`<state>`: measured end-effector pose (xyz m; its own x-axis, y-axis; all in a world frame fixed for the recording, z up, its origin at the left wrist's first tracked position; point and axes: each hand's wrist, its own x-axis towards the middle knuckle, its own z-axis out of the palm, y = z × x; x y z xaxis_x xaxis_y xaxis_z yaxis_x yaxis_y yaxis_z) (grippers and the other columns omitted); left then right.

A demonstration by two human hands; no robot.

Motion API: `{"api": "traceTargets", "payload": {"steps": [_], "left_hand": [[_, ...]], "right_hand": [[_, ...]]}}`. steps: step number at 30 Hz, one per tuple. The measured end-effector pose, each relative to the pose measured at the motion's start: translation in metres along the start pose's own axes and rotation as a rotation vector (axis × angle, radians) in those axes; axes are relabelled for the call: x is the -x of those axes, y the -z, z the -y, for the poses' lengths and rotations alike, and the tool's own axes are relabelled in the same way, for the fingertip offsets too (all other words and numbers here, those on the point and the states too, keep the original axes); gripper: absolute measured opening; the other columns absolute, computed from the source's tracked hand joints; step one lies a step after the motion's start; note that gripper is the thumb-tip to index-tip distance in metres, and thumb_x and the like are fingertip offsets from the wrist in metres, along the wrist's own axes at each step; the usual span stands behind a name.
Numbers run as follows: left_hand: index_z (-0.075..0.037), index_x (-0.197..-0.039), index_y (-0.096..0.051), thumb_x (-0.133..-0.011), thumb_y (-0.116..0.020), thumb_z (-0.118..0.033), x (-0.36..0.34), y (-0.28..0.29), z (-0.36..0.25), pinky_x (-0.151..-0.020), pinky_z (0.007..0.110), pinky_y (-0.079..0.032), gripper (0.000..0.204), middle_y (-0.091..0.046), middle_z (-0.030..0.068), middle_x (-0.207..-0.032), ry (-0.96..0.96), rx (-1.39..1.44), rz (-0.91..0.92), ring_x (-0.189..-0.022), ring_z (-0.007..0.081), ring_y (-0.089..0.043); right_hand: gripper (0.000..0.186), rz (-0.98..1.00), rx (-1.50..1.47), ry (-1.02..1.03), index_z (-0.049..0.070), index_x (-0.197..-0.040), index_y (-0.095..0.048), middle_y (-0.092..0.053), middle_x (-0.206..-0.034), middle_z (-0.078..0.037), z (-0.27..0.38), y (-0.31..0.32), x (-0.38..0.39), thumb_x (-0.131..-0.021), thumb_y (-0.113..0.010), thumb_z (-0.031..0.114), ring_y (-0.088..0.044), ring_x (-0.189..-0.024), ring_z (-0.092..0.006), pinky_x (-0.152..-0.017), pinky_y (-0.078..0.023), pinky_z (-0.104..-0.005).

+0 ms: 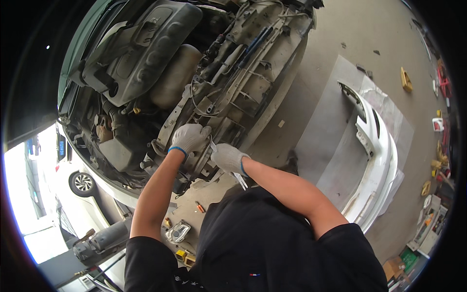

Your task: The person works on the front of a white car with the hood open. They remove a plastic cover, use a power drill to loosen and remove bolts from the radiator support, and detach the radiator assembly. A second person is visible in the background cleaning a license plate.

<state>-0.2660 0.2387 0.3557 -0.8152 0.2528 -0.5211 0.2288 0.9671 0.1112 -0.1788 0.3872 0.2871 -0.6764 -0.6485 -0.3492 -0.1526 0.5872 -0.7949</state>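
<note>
Over the car's stripped front end [253, 100], the gloved left hand [188, 137] curls, perhaps for steadiness; its grasp is hidden. Beside it, the gloved right hand [229, 158] is wrapped around a silvery hand tool [241, 182], seemingly angled for reach. Rightward, a white bumper cover [386, 151] lies on sheeting [321, 141], probably against scratches, over the workshop floor [350, 24].

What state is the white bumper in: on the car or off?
Off: the white bumper lies on sheeting over the floor, apart from the car.
</note>
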Motion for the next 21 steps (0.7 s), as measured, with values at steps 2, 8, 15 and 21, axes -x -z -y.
{"api": "traceTargets", "payload": {"steps": [2,8,15,21], "left_hand": [[-0.001,-0.085,-0.071,-0.1,-0.046,-0.051,0.014,-0.008,-0.004,-0.08,0.054,-0.051,0.058,-0.07,0.0243,-0.086,0.031,0.071,-0.137,-0.087,0.0439,-0.068],[-0.003,-0.081,-0.069,-0.1,-0.048,-0.052,0.022,-0.032,-0.002,-0.077,0.055,-0.05,0.057,-0.07,0.0236,-0.084,0.1,0.156,-0.36,-0.085,0.044,-0.067],[-0.002,-0.085,-0.071,-0.1,-0.048,-0.05,0.021,-0.025,-0.013,-0.081,0.053,-0.05,0.055,-0.07,0.025,-0.089,0.175,0.201,-0.316,-0.09,0.0438,-0.067],[-0.002,-0.082,-0.072,-0.1,-0.045,-0.048,0.024,-0.043,-0.025,-0.078,0.054,-0.052,0.056,-0.07,0.0245,-0.086,0.318,0.228,-0.455,-0.085,0.0437,-0.068]], "right_hand": [[0.019,-0.076,0.139,-0.045,0.003,-0.086,-0.078,-0.073,-0.088,-0.017,0.01,0.004,0.009,-0.086,-0.066,0.019,-0.072,-0.083,-0.0327,-0.073,-0.057,-0.0416],[0.027,-0.242,-0.174,-0.215,-0.006,-0.093,-0.072,-0.07,-0.099,-0.031,0.028,0.019,0.023,-0.09,-0.055,0.014,-0.069,-0.097,-0.0444,-0.083,-0.055,-0.049],[0.027,0.032,-0.968,-0.356,-0.003,-0.08,-0.063,-0.055,-0.057,-0.008,0.022,0.027,0.014,-0.091,-0.054,0.02,-0.054,-0.037,-0.0209,-0.038,-0.041,-0.0396],[0.037,-0.115,-0.129,-0.208,-0.003,-0.096,-0.074,-0.068,-0.1,-0.033,0.014,0.035,0.013,-0.093,-0.052,0.027,-0.067,-0.099,-0.0458,-0.085,-0.054,-0.0506]]}}
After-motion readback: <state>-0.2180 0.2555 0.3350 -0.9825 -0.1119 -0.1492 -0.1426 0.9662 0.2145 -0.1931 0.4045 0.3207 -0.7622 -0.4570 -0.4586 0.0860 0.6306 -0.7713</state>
